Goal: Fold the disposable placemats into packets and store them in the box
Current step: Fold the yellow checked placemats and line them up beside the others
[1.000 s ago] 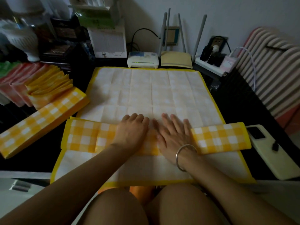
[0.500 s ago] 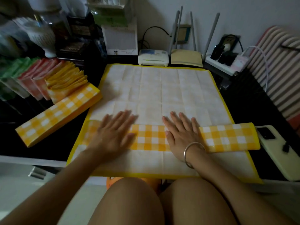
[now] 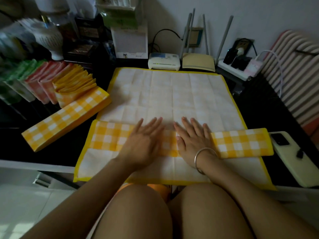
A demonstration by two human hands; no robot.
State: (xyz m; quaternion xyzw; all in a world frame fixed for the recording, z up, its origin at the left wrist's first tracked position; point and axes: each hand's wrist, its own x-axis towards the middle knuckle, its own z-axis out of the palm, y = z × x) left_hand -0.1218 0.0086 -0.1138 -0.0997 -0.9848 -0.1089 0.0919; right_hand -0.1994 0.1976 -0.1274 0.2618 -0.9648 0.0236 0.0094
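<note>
Now your left hand [image 3: 143,144] and right hand [image 3: 193,140] both lie flat on the folded band [image 3: 241,144], mid-length.
Your fingers [image 3: 187,125] are straight and slightly spread, pinching nothing. The band's long axis runs left to right under your palms, its ends reaching past both hands. Ahead of your fingertips the placemat [image 3: 172,94] lies open, with room for another fold. A phone [image 3: 293,163] sits just beyond the band's right end, and a finished strip [image 3: 65,121] lies off left.

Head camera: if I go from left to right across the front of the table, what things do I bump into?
long yellow-checked folded packet → left hand → right hand → pale rectangular phone
</note>
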